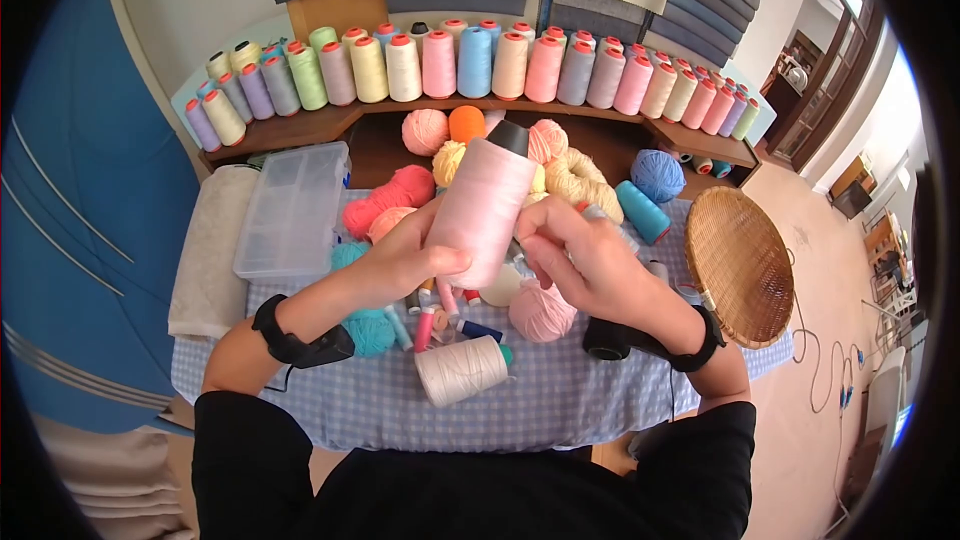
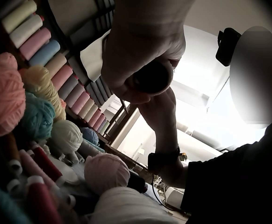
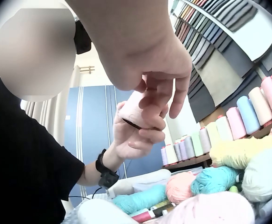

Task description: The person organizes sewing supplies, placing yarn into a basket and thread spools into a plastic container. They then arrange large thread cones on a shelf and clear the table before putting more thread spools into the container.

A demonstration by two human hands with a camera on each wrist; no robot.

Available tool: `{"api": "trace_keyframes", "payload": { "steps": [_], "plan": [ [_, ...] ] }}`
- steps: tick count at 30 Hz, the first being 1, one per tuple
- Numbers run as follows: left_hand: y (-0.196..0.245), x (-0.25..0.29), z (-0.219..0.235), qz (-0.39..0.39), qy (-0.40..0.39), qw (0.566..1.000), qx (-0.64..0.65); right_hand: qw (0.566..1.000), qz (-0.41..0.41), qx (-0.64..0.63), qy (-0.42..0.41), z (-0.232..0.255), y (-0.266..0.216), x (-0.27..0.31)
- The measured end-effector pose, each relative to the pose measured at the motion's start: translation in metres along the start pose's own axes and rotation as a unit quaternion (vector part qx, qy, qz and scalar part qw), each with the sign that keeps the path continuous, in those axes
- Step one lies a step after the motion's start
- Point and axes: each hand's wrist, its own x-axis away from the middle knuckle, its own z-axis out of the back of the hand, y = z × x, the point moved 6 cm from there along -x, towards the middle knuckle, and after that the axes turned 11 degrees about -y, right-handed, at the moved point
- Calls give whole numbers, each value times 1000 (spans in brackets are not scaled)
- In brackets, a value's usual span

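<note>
Thread on a large pink cone [image 1: 485,205] sits in the left hand [image 1: 405,260], which I see wrapped around its lower part, thumb across the front near the bottom end. Above that grip the cone leans up and to the right in the head view, its black tip [image 1: 509,138] uppermost, held over the checked cloth [image 1: 350,405]. Beside the cone's right side I have the right hand [image 1: 585,255], fingers bent and thumb close to the fingertips; I cannot tell whether they pinch anything. Below the hands lie a white cone [image 1: 462,370] on its side, a pink yarn ball [image 1: 542,310] and small spools [image 1: 425,328]. Off to the right rests a woven basket [image 1: 740,265]; a clear plastic box [image 1: 292,210] lies left.
</note>
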Motion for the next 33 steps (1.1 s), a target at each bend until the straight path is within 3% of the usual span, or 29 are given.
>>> {"api": "trace_keyframes", "payload": {
  "steps": [5,7,8,9,10,12,14,16,18,20,21,22,24,25,27,29,31,32,33],
  "plan": [
    [2,2,-3,-15,-25,999,30,999,-15,-27,-38,-3,12,2],
    [5,2,-5,-20,-35,999,27,986,-104,-84,-98,-4,23,2],
    [7,2,-7,-18,-48,997,-51,986,-103,-86,-99,-5,29,1],
    [9,3,-9,-16,-59,990,-130,997,-23,-47,-61,-3,28,-2],
    [13,3,-9,-14,-54,990,-131,998,58,-9,-23,0,23,-3],
    [14,3,-20,43,-129,960,-244,994,39,-72,-67,10,10,-5],
    [15,5,-17,38,-108,965,-235,977,-76,4,-198,7,14,-6],
    [15,7,-15,73,-137,949,-274,979,-5,48,-199,5,13,-7],
    [23,8,-15,105,-116,938,-309,956,-75,22,-282,-1,18,-7],
    [25,7,-17,183,-103,867,-453,957,-39,65,-282,-5,14,-8],
    [24,7,-16,183,-71,844,-498,955,-16,114,-273,-6,11,-6],
    [20,7,-15,181,-72,846,-497,954,-18,115,-275,-8,10,-3],
    [21,7,-3,127,22,832,-539,955,5,130,-265,-11,2,1],
    [15,7,5,124,22,833,-539,951,-11,137,-278,-13,-2,4],
    [14,13,35,27,122,945,-303,947,-27,120,-297,-18,8,10],
    [27,21,63,-52,172,956,-230,942,-44,100,-316,-19,21,17],
    [41,37,97,-94,240,930,-262,902,-208,208,-315,-8,53,30],
    [50,45,113,-122,292,917,-243,901,-211,209,-317,-5,64,35],
    [57,59,137,-88,356,884,-292,885,-256,251,-296,4,82,40]
  ]
}}
